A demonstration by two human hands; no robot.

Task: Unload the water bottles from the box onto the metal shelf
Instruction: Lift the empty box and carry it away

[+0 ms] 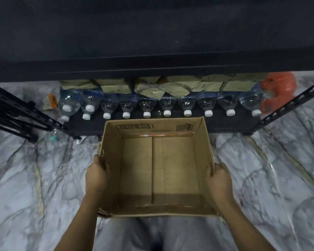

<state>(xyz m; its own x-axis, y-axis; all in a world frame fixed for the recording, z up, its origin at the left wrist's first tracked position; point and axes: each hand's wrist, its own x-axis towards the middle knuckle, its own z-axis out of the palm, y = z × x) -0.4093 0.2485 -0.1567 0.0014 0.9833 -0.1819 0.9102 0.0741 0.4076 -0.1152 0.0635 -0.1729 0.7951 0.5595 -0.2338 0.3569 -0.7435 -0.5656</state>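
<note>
Grey trousers point(152, 232) of a person fill the near edge, above a marble-patterned floor point(34, 178). Beyond rises the black metal shelf point(152, 33), its lower deck just past the cardboard box point(138, 169), which is open-topped with nothing showing inside; whether it rests on the floor or is held up cannot be told. Water bottles point(147, 105) lie on their sides in a row along that lower deck, brown paper packets point(152, 87) resting on them and an orange bag point(277, 87) at the far right end. Left hand point(96, 176) clasps the box's left wall; right hand point(219, 178) clasps its right wall. Unloading looks complete, so clearing the carton appears to be the step in hand. It is best drawn back toward the body before any lift, kept level with both grips even, so its far wall does not catch the white caps point(146, 115) that point toward the near side and set a lying bottle rolling.
</note>
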